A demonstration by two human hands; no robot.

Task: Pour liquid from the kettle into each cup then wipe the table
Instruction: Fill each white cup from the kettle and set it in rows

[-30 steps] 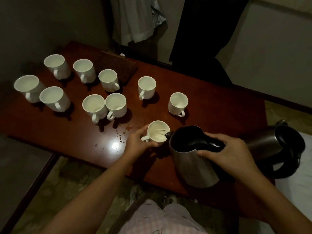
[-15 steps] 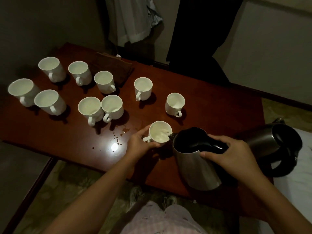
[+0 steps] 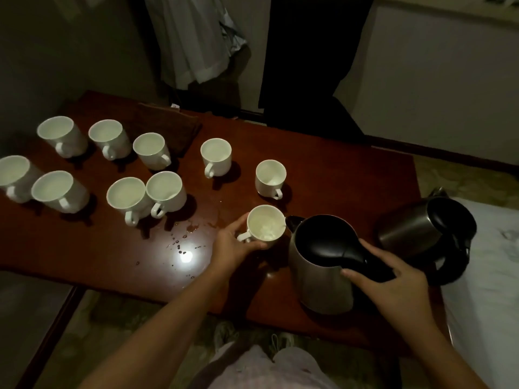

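A steel kettle (image 3: 320, 279) with a black lid is tilted to the left, its spout at the rim of a white cup (image 3: 265, 226). My right hand (image 3: 393, 279) grips the kettle's black handle. My left hand (image 3: 230, 245) holds that cup from the left side, by its handle, on the red-brown table (image 3: 337, 175). Liquid with bubbles shows inside the cup. Several more white cups stand across the table's left and middle, among them one (image 3: 270, 178) just behind the held cup. A dark brown cloth (image 3: 168, 127) lies folded at the table's far edge.
A second steel kettle (image 3: 427, 228) lies at the table's right end, next to a white bed surface (image 3: 491, 276). Spilled drops (image 3: 179, 245) dot the table near its front edge. Clothes hang behind the table. My knees and shoes show below the front edge.
The view has shifted slightly. Both hands keep their grips, with the kettle's spout still at the cup's rim and liquid in the cup.
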